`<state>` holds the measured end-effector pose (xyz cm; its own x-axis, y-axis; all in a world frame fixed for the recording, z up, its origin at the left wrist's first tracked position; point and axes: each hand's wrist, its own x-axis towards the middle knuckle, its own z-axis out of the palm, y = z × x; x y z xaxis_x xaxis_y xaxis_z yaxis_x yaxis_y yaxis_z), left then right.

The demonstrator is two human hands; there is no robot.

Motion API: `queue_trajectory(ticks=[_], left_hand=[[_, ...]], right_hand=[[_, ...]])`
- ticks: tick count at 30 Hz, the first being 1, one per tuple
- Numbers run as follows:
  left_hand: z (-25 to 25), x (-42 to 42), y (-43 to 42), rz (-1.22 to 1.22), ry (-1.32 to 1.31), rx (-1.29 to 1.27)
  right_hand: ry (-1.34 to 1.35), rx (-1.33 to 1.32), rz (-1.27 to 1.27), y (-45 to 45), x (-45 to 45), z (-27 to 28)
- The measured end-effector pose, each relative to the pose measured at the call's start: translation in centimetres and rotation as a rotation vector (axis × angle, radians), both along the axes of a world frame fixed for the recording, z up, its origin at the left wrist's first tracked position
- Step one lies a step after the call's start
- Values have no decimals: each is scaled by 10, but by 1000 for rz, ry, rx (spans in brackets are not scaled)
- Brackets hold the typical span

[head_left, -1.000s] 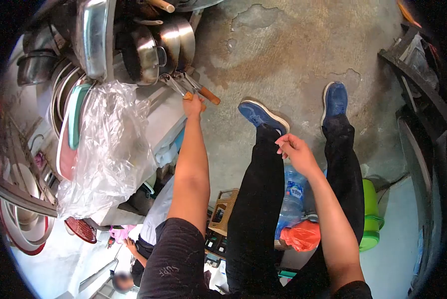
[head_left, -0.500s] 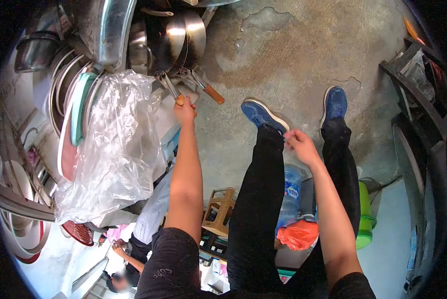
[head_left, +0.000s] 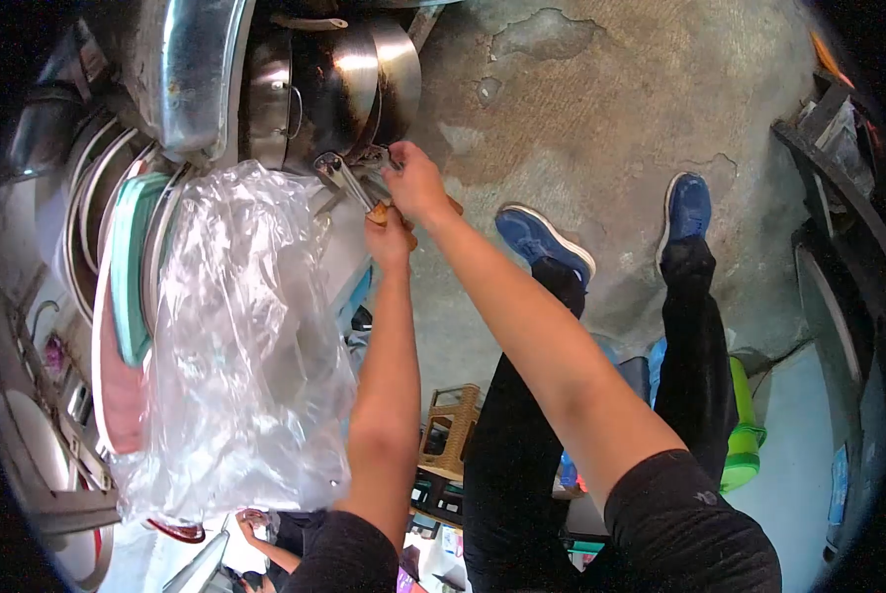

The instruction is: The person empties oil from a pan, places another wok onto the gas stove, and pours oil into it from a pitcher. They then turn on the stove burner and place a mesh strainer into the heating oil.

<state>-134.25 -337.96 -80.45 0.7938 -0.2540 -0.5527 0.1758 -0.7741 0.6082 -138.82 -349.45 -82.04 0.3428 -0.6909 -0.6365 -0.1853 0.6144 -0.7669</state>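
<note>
My left hand (head_left: 391, 237) is closed around the wooden handle (head_left: 378, 212) of a metal pan at the left. Just above and to the right, my right hand (head_left: 415, 181) is at the metal base of a second handle; its fingers are bent, and what they grip, if anything, is hidden. Behind the hands, large steel pans (head_left: 336, 84) stand on edge. Crumpled clear plastic (head_left: 250, 346) hangs left of my left forearm, beside stacked trays, one of them pale green (head_left: 132, 262).
A metal basin (head_left: 194, 79) stands at the upper left. My blue shoes (head_left: 688, 208) are on the concrete floor (head_left: 601, 109). Dark racks (head_left: 829, 178) line the right edge, near a green container (head_left: 743, 435). A tan stool (head_left: 450, 433) is below. Another person's arm (head_left: 270, 550) shows lower left.
My right hand has moved up and left from near my legs to the pan handles. My left hand stays on its handle. The view has shifted slightly.
</note>
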Motion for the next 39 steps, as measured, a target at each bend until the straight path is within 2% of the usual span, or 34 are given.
queue_trajectory(ticks=[1,7,10,18,21,25,31,34,39], left_hand=[[-1,2,4,18,-45,-76],[33,8,-10,54,-51,5],[39,12,-10,57,-46,-68],[46,13,-11,39,-47,-49],[61,16,-19,26,-73,-12],[82,23,-24,53,-36,166],[95,26,-29,103,24,99],[100,30,-27,102,38,105],[101,40,-23,156,73,93]], right_hand=[[2,3,-9,2,8,-2],[115,71,-140,8,27,-13],[155,22,-47,5,23,-7],[228,-230,55,4,21,-12],[290,-182,-29,1,17,-9],[297,-183,30,3,14,-8],[296,-173,-2,5,22,-9],[328,-261,-17,9,22,-11],[291,-197,-50,5,19,-4]])
